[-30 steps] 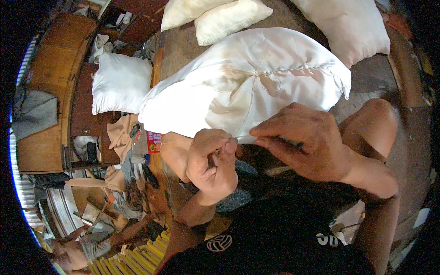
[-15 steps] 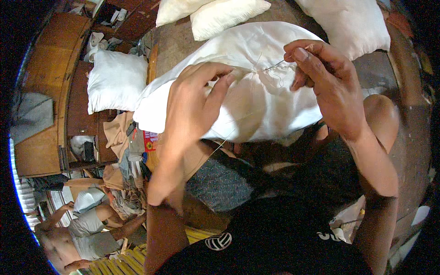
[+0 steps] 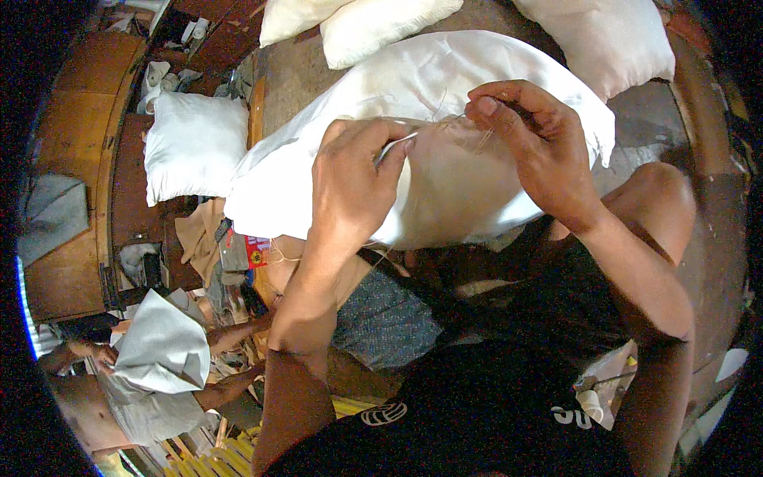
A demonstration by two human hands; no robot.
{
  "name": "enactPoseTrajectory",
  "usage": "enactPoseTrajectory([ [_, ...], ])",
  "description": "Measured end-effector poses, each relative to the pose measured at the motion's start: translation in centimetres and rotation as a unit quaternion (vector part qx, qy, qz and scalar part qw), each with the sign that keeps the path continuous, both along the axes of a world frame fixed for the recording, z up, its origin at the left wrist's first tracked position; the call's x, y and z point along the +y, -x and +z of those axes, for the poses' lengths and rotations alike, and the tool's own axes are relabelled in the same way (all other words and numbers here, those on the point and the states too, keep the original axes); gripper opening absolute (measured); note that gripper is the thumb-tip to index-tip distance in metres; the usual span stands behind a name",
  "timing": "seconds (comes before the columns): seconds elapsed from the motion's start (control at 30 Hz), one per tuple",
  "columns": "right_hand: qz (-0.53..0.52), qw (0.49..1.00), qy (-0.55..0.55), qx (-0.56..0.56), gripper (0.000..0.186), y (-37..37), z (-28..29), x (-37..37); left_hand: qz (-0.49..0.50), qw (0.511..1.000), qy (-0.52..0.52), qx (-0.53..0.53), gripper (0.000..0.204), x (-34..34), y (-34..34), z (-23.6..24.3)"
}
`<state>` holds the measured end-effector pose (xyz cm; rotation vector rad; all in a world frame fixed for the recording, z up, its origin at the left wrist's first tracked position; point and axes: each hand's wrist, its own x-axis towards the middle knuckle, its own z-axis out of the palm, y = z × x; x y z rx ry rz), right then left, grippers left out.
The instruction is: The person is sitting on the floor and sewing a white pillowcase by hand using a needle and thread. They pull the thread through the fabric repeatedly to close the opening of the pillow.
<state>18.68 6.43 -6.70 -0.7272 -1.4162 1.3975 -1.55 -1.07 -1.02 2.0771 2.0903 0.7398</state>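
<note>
A large white pillow [image 3: 469, 187] lies across my lap, its open-looking seam edge turned up and trailing loose thread ends. My left hand [image 3: 354, 175] is closed on the pillow's cloth, a fold of white fabric pinched between thumb and forefinger. To the right of it, my right hand [image 3: 544, 151] pinches a thin sewing needle [image 3: 456, 118] close to the seam. Most of the needle is hidden by the fingers. Pale thread [image 3: 483, 141] hangs beneath my right fingertips.
Other white pillows lie at the back left [image 3: 389, 28], back right [image 3: 604, 44] and far left [image 3: 195, 147]. Wooden cabinets [image 3: 75, 151] line the left side. At lower left another person [image 3: 151, 397] handles a piece of white cloth [image 3: 163, 342].
My right hand has moved left and closer to the seam, covering more of the needle. My left hand has shifted slightly right. The other person's white cloth is now lifted and spread.
</note>
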Motion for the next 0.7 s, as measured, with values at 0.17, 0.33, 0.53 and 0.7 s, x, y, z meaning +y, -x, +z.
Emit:
enactPoseTrajectory([
  [0.17,-0.02,1.0,-0.009,-0.013,0.022,0.0,0.1,0.2,-0.043,0.968,-0.177,0.172,0.014,-0.2,0.0,-1.0],
  [0.33,-0.035,0.999,-0.007,0.007,0.022,-0.2,0.9,0.5,-0.067,0.976,-0.129,0.16,0.014,0.4,1.0,-1.3],
  [0.53,-0.032,0.998,-0.051,0.013,0.019,1.3,1.0,0.0,-0.051,0.984,-0.103,0.135,0.015,0.2,1.5,-1.6],
  [0.7,-0.034,0.998,-0.024,0.04,0.02,2.6,-0.3,-0.8,-0.048,0.991,-0.102,0.078,0.014,0.4,1.5,-1.5],
])
